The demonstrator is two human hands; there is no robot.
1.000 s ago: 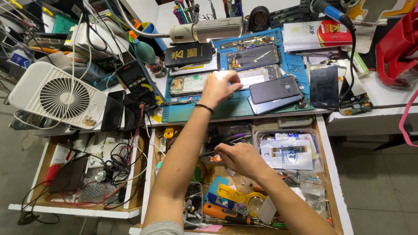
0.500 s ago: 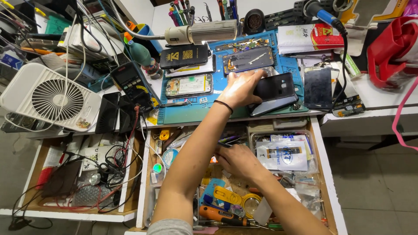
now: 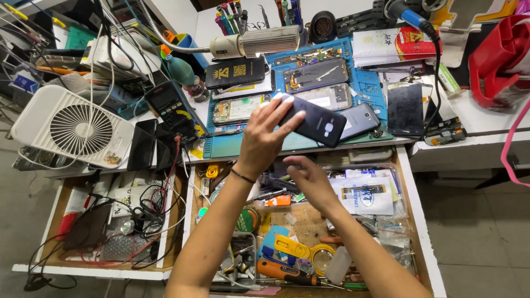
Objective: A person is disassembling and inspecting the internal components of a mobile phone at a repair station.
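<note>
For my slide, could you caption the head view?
Left hand lifts a dark phone above an open drawer; right hand hovers below.

A white workbench (image 3: pixel 475 118) with open wooden drawers (image 3: pixel 418 221) stands on grey floor (image 3: pixel 486 232) (evenly lit).

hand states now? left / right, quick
Left hand: closed on the dark phone, lifted over the blue mat.
Right hand: open, empty, above the open drawer.

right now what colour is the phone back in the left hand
Dark navy, nearly black, seen best in the head view: the phone back is held by the left hand.
</note>
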